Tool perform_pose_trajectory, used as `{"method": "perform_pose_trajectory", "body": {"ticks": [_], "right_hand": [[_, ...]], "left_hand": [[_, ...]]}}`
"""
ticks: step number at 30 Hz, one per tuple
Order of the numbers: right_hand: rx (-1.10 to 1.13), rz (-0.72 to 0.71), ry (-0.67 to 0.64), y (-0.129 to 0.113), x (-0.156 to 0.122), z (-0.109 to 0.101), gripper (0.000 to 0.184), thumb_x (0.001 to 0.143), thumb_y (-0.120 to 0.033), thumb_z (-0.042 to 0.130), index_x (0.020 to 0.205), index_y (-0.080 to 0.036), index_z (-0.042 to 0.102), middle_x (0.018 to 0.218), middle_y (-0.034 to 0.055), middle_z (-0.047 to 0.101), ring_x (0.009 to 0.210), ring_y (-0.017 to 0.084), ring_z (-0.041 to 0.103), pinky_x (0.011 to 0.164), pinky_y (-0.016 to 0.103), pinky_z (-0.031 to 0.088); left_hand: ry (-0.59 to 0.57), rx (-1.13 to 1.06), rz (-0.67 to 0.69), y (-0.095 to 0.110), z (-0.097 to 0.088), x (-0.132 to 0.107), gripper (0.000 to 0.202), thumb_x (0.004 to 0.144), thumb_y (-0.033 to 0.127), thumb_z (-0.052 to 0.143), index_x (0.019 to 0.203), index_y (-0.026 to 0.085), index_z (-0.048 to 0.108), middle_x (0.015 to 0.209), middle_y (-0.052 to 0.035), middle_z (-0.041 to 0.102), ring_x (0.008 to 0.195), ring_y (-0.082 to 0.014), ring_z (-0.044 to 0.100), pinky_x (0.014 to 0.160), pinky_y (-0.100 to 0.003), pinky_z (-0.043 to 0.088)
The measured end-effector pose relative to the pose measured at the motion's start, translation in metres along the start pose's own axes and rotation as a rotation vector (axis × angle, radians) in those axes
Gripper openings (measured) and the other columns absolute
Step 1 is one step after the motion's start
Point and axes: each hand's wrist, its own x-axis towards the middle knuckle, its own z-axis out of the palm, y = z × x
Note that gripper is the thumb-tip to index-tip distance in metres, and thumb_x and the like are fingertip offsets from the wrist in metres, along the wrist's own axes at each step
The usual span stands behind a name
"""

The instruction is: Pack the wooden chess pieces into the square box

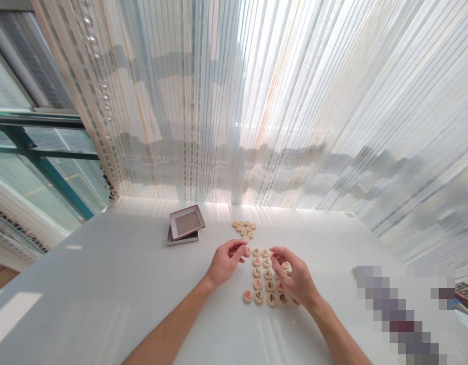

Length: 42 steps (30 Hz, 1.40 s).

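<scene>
Round wooden Chinese chess pieces (266, 263) lie face up in rows on the white table (142, 304), marked with red or black characters. My left hand (226, 261) is at the upper left of these rows, its thumb and fingers closed on a Chinese chess piece (248, 250) with a red mark. Over the right side of the rows is my right hand (294, 276), thumb and index finger curled together at the top row. A pale edge, seemingly of a piece, shows between those fingertips. This hand partly covers several pieces on the right.
Beyond my hands, several pieces (244, 228) lie in a loose cluster with no characters visible. At the back left, a shallow box (183, 238) has a tilted lid or tray (188, 223) resting on it. Striped sheer curtains (234, 101) hang behind the table. A blurred-out patch (404, 314) covers the right.
</scene>
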Motion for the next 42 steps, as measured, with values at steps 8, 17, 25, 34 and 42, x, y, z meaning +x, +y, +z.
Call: {"method": "perform_pose_trajectory", "body": {"ticks": [8,17,25,34,42], "right_hand": [[-0.038,0.074,0.168,0.020,0.008,-0.016,0.021,0.094,-0.035,0.057,0.108,-0.023,0.065,0.087,0.0047,0.072,0.079,0.021,0.070,0.049,0.024,0.053],[-0.076,0.109,0.209,0.031,0.011,-0.020,0.025,0.095,-0.040,0.055,0.105,-0.021,0.066,0.086,0.0058,0.072,0.075,0.022,0.071,0.057,0.029,0.057],[-0.064,0.102,0.196,0.031,0.011,-0.020,0.026,0.094,-0.042,0.055,0.102,-0.020,0.067,0.087,0.0071,0.073,0.076,0.023,0.071,0.055,0.031,0.057],[-0.046,0.103,0.165,0.031,0.010,-0.019,0.022,0.094,-0.039,0.056,0.100,-0.022,0.068,0.087,0.0061,0.074,0.078,0.023,0.071,0.057,0.031,0.057],[-0.050,0.095,0.169,0.030,0.010,-0.018,0.022,0.093,-0.040,0.057,0.100,-0.022,0.068,0.085,0.0059,0.074,0.076,0.023,0.071,0.055,0.030,0.057]], "left_hand": [[-0.031,0.310,0.008,0.012,-0.009,-0.001,0.026,0.086,0.044,0.068,0.094,0.021,0.075,0.092,-0.0040,0.076,0.083,-0.0183,0.068,0.073,-0.028,0.054],[-0.154,0.520,0.088,0.011,-0.011,-0.009,0.018,0.087,0.036,0.066,0.094,0.023,0.075,0.096,-0.0030,0.075,0.080,-0.0177,0.066,0.074,-0.028,0.053],[-0.166,0.657,0.134,0.008,-0.014,-0.010,0.016,0.087,0.034,0.065,0.094,0.024,0.076,0.092,-0.0028,0.073,0.075,-0.0177,0.064,0.076,-0.030,0.053],[-0.204,0.620,0.174,-0.003,-0.012,-0.010,0.017,0.089,0.027,0.064,0.104,0.024,0.073,0.100,-0.0026,0.068,0.077,-0.0156,0.064,0.080,-0.030,0.053],[-0.186,0.613,0.196,0.004,-0.012,-0.009,0.018,0.094,0.031,0.060,0.101,0.024,0.074,0.099,-0.0030,0.071,0.081,-0.0173,0.064,0.079,-0.029,0.051]]}}
